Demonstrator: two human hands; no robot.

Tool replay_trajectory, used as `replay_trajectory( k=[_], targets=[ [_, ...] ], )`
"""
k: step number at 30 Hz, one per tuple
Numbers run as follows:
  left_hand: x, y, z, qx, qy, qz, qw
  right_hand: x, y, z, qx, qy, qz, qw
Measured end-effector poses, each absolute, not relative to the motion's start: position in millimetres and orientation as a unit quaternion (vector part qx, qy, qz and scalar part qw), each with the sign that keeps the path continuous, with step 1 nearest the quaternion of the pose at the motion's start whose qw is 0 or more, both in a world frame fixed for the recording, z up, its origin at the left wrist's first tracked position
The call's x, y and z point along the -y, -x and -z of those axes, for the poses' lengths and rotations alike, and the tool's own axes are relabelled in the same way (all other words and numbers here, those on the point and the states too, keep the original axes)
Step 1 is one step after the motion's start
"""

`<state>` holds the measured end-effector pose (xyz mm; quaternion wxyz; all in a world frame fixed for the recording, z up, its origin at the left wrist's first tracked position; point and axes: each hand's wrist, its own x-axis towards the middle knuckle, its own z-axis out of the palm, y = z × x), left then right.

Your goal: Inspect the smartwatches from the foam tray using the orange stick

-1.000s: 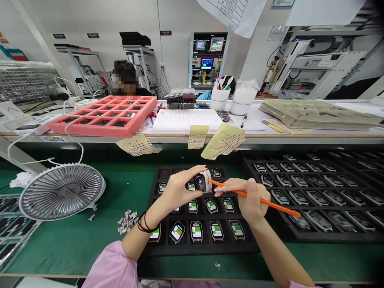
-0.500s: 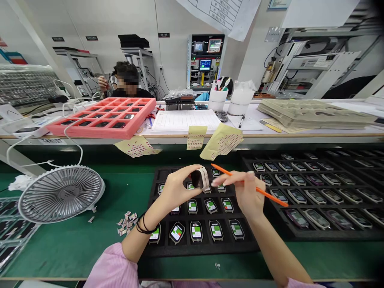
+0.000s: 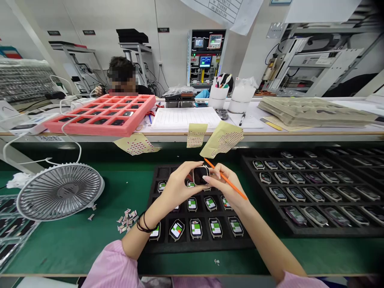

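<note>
A smartwatch body [image 3: 200, 175] with a dark screen is held up over the black foam tray [image 3: 207, 249]. My left hand [image 3: 178, 184] grips its left side between thumb and fingers. From the right, my right hand [image 3: 226, 184] also holds the watch, its thumb on the screen and its fingers at the edge. An orange pen-like stick [image 3: 231, 185] lies across the fingers of that same hand. In the tray below sit several watch bodies, such as one watch [image 3: 196, 229] with a lit green and white screen. Parts of the tray's far rows are hidden behind my hands.
More black trays of watches [image 3: 315, 195] stand to the right. On the left are a grey fan [image 3: 61, 192] and a pile of small pieces [image 3: 127, 221]. A pink foam tray [image 3: 129, 127] rests on the raised shelf; a person [image 3: 123, 74] sits beyond.
My right hand has moved left onto the watch, and its thumb now touches the screen. The watch has turned so its screen faces me. The orange stick has shifted left with the hand.
</note>
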<state>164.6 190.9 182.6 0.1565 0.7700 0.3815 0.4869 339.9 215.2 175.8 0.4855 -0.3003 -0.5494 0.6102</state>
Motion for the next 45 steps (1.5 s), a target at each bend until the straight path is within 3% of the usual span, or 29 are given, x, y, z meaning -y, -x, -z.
replay_trajectory(
  k=[14,29,36,41,45],
  targets=[
    [-187.1,-165.1,-187.7,-0.388,-0.749,-0.497,0.205,-211.6,-340.7,-176.9,0.528,0.296,-0.620,0.500],
    [-193.1,-152.8,-190.8,-0.440,-0.607,-0.553,0.364,-211.8,-341.1,-177.3,0.520,0.302,-0.599,0.530],
    [-211.1,-142.2,-185.0,-0.466,-0.509,-0.520,0.503,-219.2,-340.5,-172.8,0.539,0.309,-0.585,0.521],
    [-228.1,-120.3,-175.2,-0.513,-0.465,-0.514,0.506,-247.6,-341.9,-146.7,0.563,0.336,-0.569,0.496],
    [-246.9,-106.9,-155.9,-0.581,-0.485,-0.468,0.457,-282.7,-329.3,-114.7,0.666,0.392,-0.455,0.443]
  ],
)
